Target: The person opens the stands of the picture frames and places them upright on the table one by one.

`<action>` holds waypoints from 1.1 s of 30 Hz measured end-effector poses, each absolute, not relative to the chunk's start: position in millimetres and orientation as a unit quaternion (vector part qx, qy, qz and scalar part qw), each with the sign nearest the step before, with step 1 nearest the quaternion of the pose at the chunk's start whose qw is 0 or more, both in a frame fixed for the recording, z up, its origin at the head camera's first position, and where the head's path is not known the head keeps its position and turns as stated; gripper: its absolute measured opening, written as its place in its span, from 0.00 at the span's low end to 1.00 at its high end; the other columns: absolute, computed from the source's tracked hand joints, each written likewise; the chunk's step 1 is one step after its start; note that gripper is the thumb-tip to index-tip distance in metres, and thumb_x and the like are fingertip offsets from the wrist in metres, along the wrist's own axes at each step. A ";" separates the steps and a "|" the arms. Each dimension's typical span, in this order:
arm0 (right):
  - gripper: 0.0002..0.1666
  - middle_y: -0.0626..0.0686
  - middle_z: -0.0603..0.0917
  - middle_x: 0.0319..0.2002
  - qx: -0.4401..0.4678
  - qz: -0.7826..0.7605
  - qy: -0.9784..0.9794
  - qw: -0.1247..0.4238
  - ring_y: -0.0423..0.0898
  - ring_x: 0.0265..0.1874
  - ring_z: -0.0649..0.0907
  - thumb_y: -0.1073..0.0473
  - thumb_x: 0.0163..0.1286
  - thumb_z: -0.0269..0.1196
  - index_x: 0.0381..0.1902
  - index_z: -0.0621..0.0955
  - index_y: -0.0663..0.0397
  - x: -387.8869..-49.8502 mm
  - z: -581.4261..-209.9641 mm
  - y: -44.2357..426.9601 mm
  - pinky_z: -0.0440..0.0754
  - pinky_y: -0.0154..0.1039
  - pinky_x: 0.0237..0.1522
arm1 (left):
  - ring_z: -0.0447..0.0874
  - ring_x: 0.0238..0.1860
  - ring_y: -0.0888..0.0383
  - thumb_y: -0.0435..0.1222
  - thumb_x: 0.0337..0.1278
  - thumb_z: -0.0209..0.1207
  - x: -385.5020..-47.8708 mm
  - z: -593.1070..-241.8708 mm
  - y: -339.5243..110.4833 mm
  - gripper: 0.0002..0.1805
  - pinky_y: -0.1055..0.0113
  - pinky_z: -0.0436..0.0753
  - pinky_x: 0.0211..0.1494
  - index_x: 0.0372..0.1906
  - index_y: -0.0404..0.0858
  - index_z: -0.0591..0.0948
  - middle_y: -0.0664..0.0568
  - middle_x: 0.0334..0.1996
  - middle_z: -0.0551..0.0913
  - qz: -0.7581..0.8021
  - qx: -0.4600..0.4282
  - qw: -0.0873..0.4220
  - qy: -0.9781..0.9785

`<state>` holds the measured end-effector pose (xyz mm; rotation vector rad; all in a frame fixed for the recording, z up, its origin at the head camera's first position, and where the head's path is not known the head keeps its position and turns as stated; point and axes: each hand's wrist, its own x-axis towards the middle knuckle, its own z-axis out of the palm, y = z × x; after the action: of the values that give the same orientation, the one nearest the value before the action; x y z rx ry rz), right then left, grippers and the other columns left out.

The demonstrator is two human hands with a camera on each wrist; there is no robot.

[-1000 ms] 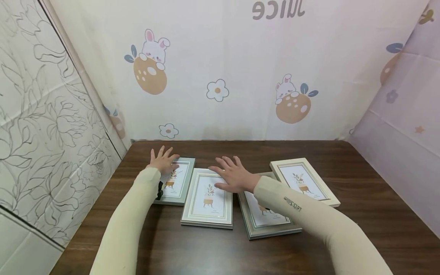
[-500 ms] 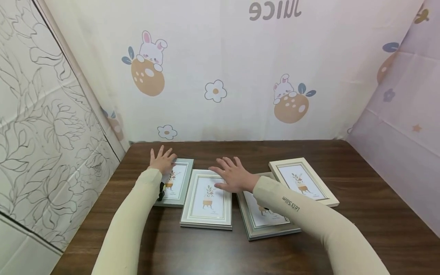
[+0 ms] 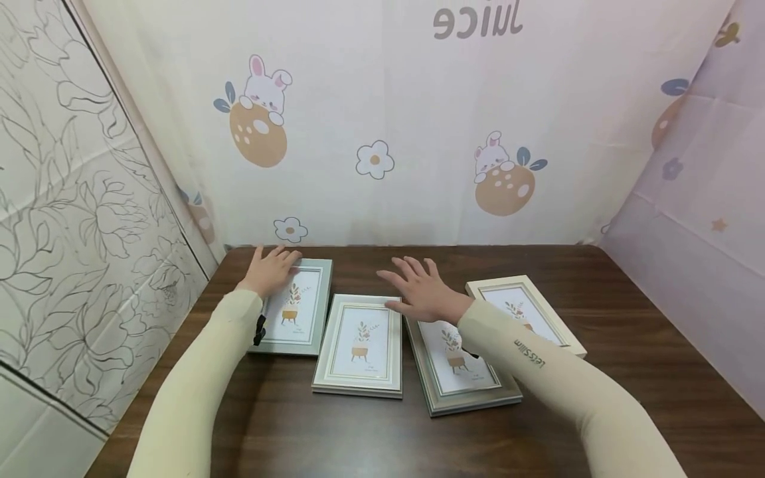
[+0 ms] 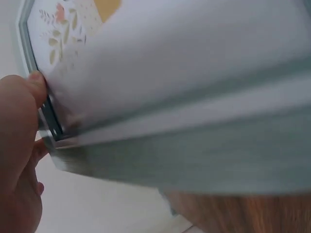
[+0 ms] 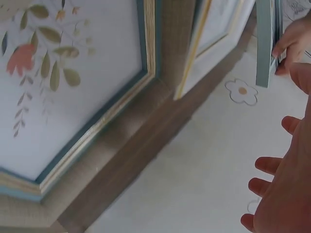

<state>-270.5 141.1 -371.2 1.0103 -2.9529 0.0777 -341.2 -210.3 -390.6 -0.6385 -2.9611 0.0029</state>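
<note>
In the head view my left hand (image 3: pixel 269 271) holds the far left corner of a grey-green picture frame (image 3: pixel 325 285). The left wrist view shows that hand (image 4: pixel 17 155) with its thumb on the border of the frame (image 4: pixel 194 160) and fingers at its outer side. A white frame (image 3: pixel 325 352) lies just right of it. My right hand (image 3: pixel 425 293), fingers spread, is above the far end of a grey-brown frame (image 3: pixel 423 362). In the right wrist view, the right hand (image 5: pixel 286 194) touches nothing beside the grey-brown frame (image 5: pixel 112 116).
A cream frame (image 3: pixel 562 322) lies tilted at the right, partly hidden by the right sleeve (image 3: pixel 538 358). All frames are on a dark wooden table (image 3: pixel 335 431). A printed curtain (image 3: pixel 382 199) stands behind the table's far edge, and a floral panel (image 3: pixel 89 199) at the left.
My left hand and the grey-green frame have shifted left and away from me, widening its gap from the white frame at the far end. My right hand has moved right and slightly away.
</note>
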 end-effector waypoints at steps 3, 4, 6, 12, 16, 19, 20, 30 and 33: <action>0.39 0.63 0.52 0.77 0.322 0.041 -0.946 0.027 0.63 0.74 0.53 0.37 0.76 0.52 0.78 0.59 0.43 -268.7 -366.9 149.2 0.46 0.70 0.66 | 0.63 0.71 0.41 0.41 0.77 0.46 -337.0 -384.6 -214.0 0.22 0.35 0.44 0.72 0.69 0.37 0.70 0.40 0.66 0.73 0.015 -0.225 0.071 -0.972; 0.39 0.63 0.52 0.76 0.322 0.044 -0.945 0.032 0.63 0.74 0.53 0.38 0.76 0.52 0.78 0.59 0.43 -268.1 -365.7 151.8 0.46 0.70 0.66 | 0.64 0.70 0.40 0.41 0.77 0.46 -336.1 -383.0 -215.1 0.22 0.36 0.44 0.72 0.69 0.37 0.70 0.40 0.66 0.73 0.015 -0.231 0.076 -0.970; 0.39 0.63 0.52 0.76 0.320 0.047 -0.945 0.044 0.63 0.74 0.54 0.38 0.75 0.52 0.77 0.59 0.43 -267.1 -363.5 157.3 0.46 0.70 0.66 | 0.66 0.69 0.40 0.41 0.77 0.46 -333.8 -379.7 -217.9 0.23 0.37 0.46 0.72 0.69 0.36 0.69 0.40 0.66 0.73 0.013 -0.241 0.087 -0.967; 0.39 0.63 0.52 0.76 0.313 0.055 -0.947 0.057 0.63 0.73 0.54 0.38 0.75 0.53 0.77 0.59 0.44 -262.7 -359.0 169.6 0.46 0.70 0.65 | 0.71 0.63 0.37 0.40 0.76 0.48 -327.3 -374.8 -227.3 0.23 0.42 0.60 0.68 0.67 0.33 0.70 0.38 0.62 0.75 -0.026 -0.274 0.128 -0.953; 0.39 0.63 0.51 0.76 0.311 0.059 -0.947 0.055 0.64 0.73 0.53 0.39 0.75 0.54 0.78 0.59 0.45 -260.2 -360.0 173.4 0.45 0.71 0.65 | 0.72 0.59 0.38 0.40 0.75 0.49 -322.8 -372.5 -233.3 0.24 0.43 0.66 0.64 0.67 0.32 0.70 0.38 0.60 0.76 -0.023 -0.294 0.151 -0.943; 0.39 0.63 0.52 0.76 0.313 0.059 -0.946 0.061 0.64 0.73 0.53 0.40 0.75 0.55 0.77 0.59 0.46 -259.7 -361.9 175.5 0.45 0.71 0.65 | 0.73 0.57 0.39 0.40 0.74 0.49 -319.8 -369.0 -236.7 0.23 0.43 0.68 0.62 0.66 0.32 0.71 0.38 0.59 0.76 -0.013 -0.303 0.160 -0.939; 0.39 0.63 0.52 0.76 0.314 0.059 -0.945 0.063 0.64 0.73 0.53 0.40 0.75 0.55 0.77 0.59 0.46 -259.8 -362.6 176.2 0.46 0.71 0.65 | 0.73 0.57 0.39 0.40 0.74 0.50 -318.5 -367.2 -237.2 0.23 0.43 0.69 0.62 0.66 0.31 0.71 0.38 0.59 0.76 -0.011 -0.306 0.162 -0.938; 0.39 0.63 0.51 0.76 0.307 0.067 -0.947 0.068 0.64 0.73 0.53 0.39 0.75 0.53 0.78 0.58 0.44 -258.2 -360.4 184.8 0.45 0.70 0.65 | 0.76 0.56 0.39 0.40 0.71 0.52 -312.9 -341.7 -233.9 0.20 0.44 0.73 0.57 0.59 0.31 0.74 0.37 0.54 0.79 0.006 -0.327 0.179 -0.928; 0.39 0.63 0.51 0.76 0.302 0.070 -0.948 0.073 0.64 0.73 0.52 0.39 0.75 0.54 0.77 0.58 0.44 -257.2 -358.5 188.1 0.45 0.70 0.65 | 0.76 0.54 0.40 0.40 0.71 0.52 -312.6 -331.5 -229.0 0.21 0.45 0.73 0.55 0.60 0.30 0.74 0.37 0.54 0.79 0.004 -0.332 0.197 -0.923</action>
<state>-257.2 188.1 -358.5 0.9082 -2.8471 0.2118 -312.6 -229.0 -331.5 -0.9284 -2.5838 0.0107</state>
